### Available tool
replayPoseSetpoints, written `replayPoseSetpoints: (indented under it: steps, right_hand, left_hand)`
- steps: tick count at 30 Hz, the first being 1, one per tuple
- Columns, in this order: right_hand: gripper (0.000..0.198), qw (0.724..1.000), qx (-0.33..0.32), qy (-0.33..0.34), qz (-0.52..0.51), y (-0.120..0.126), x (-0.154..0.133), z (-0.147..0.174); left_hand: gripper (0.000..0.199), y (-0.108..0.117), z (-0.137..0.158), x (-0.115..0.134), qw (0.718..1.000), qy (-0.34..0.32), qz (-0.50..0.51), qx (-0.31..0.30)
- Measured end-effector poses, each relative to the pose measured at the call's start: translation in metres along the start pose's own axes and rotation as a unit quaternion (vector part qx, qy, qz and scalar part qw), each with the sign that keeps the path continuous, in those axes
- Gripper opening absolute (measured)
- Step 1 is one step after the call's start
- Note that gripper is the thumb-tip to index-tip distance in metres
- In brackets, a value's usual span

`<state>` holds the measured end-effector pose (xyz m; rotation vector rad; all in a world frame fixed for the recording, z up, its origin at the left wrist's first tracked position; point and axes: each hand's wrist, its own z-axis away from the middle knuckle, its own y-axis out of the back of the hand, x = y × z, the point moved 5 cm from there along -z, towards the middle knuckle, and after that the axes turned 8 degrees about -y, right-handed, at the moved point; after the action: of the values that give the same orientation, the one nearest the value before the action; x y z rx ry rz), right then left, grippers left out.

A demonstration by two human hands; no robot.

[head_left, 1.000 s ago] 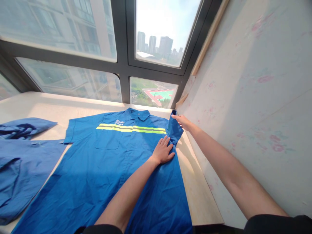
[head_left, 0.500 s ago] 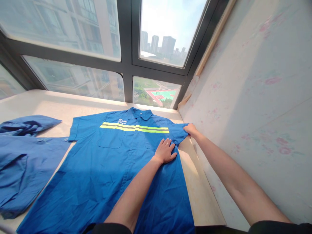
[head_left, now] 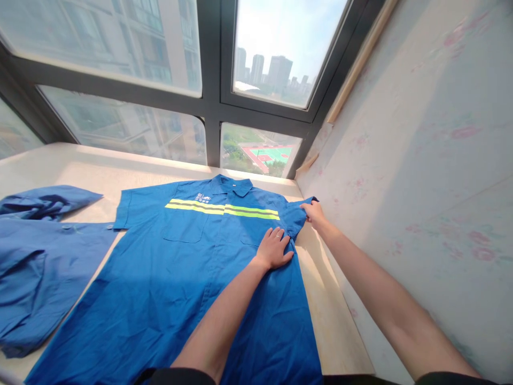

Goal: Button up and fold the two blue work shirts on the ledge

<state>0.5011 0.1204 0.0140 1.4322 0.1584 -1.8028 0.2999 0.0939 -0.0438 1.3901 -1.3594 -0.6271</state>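
A blue short-sleeved work shirt (head_left: 184, 278) lies spread front side up, its collar toward the window. A yellow and grey reflective band (head_left: 251, 212) crosses its chest, above the pockets. My left hand (head_left: 274, 249), with a ring on one finger, rests palm down on the shirt below the right-hand end of the band, fingers apart. At the edge of the right-hand sleeve (head_left: 294, 216), my right hand (head_left: 313, 213) pinches the cuff, whose top corner stands raised. The fingertips under the cloth are partly hidden.
Blue folded trousers or another garment (head_left: 48, 278) lie at the left, touching the shirt's left sleeve. A pale wooden surface (head_left: 336, 321) carries the clothes. Dark window frames (head_left: 212, 123) stand behind, and a flowered wall (head_left: 401, 203) borders the right side.
The right-hand sleeve's cuff has tilted up at its top corner, with my right hand still holding it. My left hand keeps its place on the shirt. The view has shifted slightly.
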Motion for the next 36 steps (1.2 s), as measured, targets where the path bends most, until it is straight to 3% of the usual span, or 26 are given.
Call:
replayPoseSetpoints:
  steps: [2,4,7,9,11,13,17,20,22,25,27,30,33,36]
  right_hand:
    - [0.027,0.999,-0.011,0.045,0.006,-0.013,-0.007,0.007]
    - [0.031,0.988,-0.064,0.131,0.055,-0.033,-0.014,0.020]
    - [0.031,0.912,-0.202,0.298,0.197,-0.070,-0.015,0.051]
    - [0.032,0.866,-0.261,0.345,0.250,-0.086,-0.007,0.066]
    - [0.032,0.855,-0.273,0.361,0.255,-0.093,-0.001,0.071]
    - [0.031,0.863,-0.236,0.376,0.242,-0.091,0.000,0.066]
    - [0.039,0.904,-0.086,0.357,0.220,-0.069,0.002,0.036]
    - [0.047,0.920,-0.064,0.311,0.231,-0.058,0.016,0.016]
    - [0.054,0.913,-0.098,0.316,0.239,-0.059,0.028,0.012]
    - [0.064,0.890,-0.146,0.359,0.239,-0.063,0.042,0.015]
    - [0.068,0.878,-0.145,0.394,0.231,-0.064,0.046,0.017]
    - [0.064,0.877,-0.101,0.426,0.200,-0.063,0.042,0.015]
    - [0.054,0.905,-0.046,0.391,0.163,-0.059,0.038,0.003]
    - [0.051,0.934,-0.022,0.326,0.144,-0.058,0.040,-0.013]
  left_hand:
    - [0.054,0.001,0.000,0.000,1.000,0.002,0.003,-0.002]
    - [0.054,0.003,-0.001,0.001,1.000,0.002,0.002,-0.001]
    - [0.049,0.006,-0.001,0.001,1.000,0.002,-0.004,0.001]
    - [0.045,0.007,0.000,0.001,1.000,0.002,-0.004,0.008]
    - [0.044,0.008,0.000,0.001,1.000,0.001,-0.001,0.015]
    - [0.043,0.008,-0.001,0.002,1.000,-0.002,0.004,0.018]
    - [0.038,0.013,-0.004,0.002,0.999,0.007,0.033,0.040]
    - [0.033,0.018,-0.004,-0.008,0.986,0.061,0.126,0.091]
    - [0.032,0.021,0.001,-0.022,0.953,0.153,0.202,0.166]
    - [0.030,0.026,0.018,-0.045,0.866,0.311,0.217,0.326]
    - [0.034,0.029,0.026,-0.050,0.843,0.339,0.176,0.379]
    - [0.033,0.030,0.022,-0.045,0.879,0.307,0.143,0.336]
    - [0.031,0.030,0.014,-0.041,0.915,0.304,0.118,0.239]
    - [0.035,0.038,0.006,-0.049,0.909,0.367,0.108,0.168]
